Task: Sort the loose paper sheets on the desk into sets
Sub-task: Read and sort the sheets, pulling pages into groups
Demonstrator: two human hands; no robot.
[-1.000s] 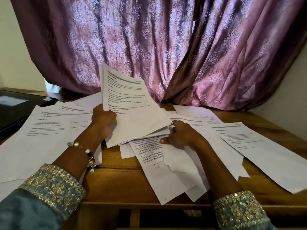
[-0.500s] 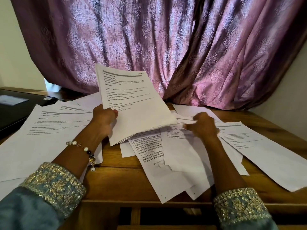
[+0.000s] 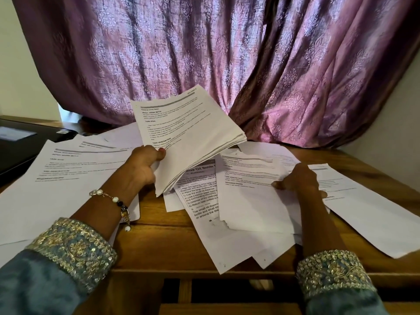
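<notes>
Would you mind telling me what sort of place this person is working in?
Probably a home room or small study rather than an office: a wooden desk pushed into a corner, a patterned purple curtain hanging right behind it, and a black device, perhaps a printer, at the desk's left.
</notes>
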